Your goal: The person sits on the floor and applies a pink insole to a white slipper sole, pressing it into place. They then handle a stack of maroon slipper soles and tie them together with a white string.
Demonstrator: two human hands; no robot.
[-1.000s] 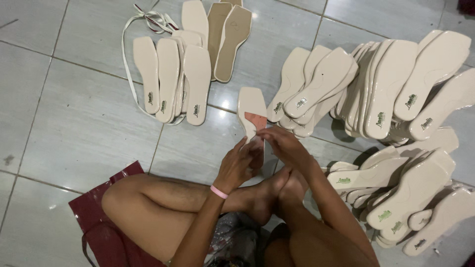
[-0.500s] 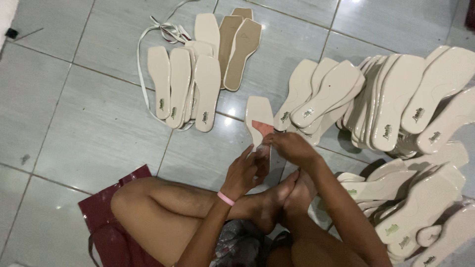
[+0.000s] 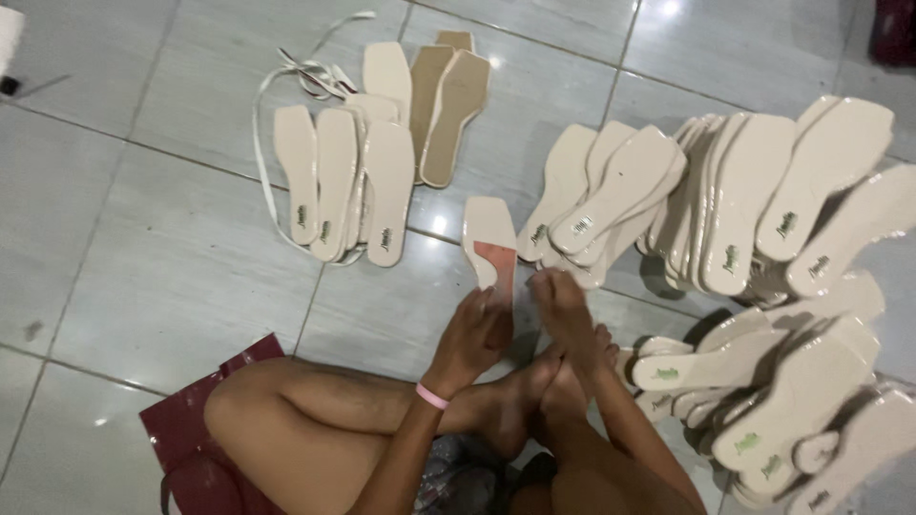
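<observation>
Grey tiled floor (image 3: 172, 277), person sits cross-legged on it. Biggest thing on it: the heap of cream insoles (image 3: 763, 286) at right, overlapping in fans, running from upper right down to the lower right corner. Next, a smaller row of cream insoles (image 3: 343, 191) upper left, laid side by side, with two tan-edged soles (image 3: 448, 105) just behind them and a loose cream strap (image 3: 262, 143) looping around their left side. Dark red bag (image 3: 191, 448) under the person's left knee. Single cream insole with a reddish patch (image 3: 490, 250) sits in front of the feet, between the two piles, toe end pointing away. Left hand (image 3: 472, 334) (pink band on wrist) grips its near end, fingers curled closed around it. Right hand (image 3: 563, 305) sits just beside it, fingertips at the insole's right edge; can't tell if it actually pinches it.
</observation>
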